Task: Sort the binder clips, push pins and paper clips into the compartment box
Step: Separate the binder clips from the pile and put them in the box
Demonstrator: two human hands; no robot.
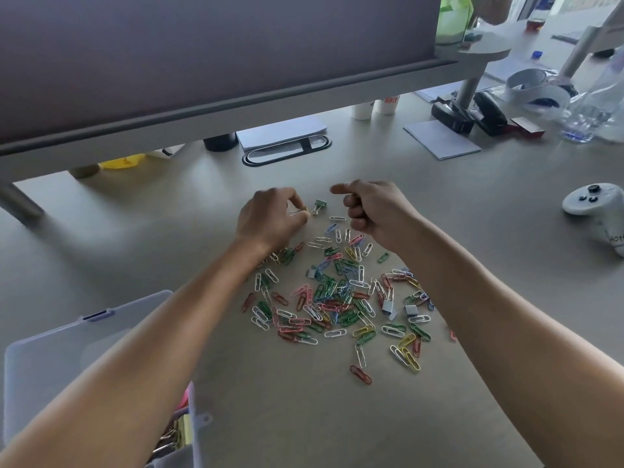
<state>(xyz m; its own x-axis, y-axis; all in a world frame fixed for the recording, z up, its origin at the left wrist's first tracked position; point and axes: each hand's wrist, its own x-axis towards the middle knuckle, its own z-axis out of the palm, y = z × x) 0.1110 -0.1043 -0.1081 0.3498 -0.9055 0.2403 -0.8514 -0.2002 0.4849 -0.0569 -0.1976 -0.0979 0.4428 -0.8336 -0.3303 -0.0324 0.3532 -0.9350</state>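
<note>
While both forearms cross the lower frame, much is covered: the left forearm hides most of the compartment box [101,359] at lower left, whose translucent lid stands open with a purple latch; only a sliver of its inside shows at the bottom edge, holding gold-toned and pink items too cut off to name. Compartment count cannot be told.

Left hand [270,219], centre frame, pinches a small binder clip [299,211] between thumb and fingertips; its wire handles point left, body colour hard to read behind the fingers. Right hand [371,211] is curled into a loose fist, index finger pointing left, nothing seen in it; whether the palm hides anything cannot be told.

Just between the hands a green binder clip [319,206] lies on the table [472,231], long axis running upper right to lower left, handles toward lower left. Silver-grey binder clips in the pile: about three visible, one [310,273] at the pile's left-centre, two [388,307] near its right edge.

Paper clips [337,298] are scattered below the hands, centre frame, well over a hundred, too many and too overlapped to count; red, green, white, yellow, blue, pink, pointing every way. One red clip [360,374] lies apart at the bottom, axis upper left to lower right. Push pins: none made out.

White controller [597,211] at right edge, cut off.
</note>
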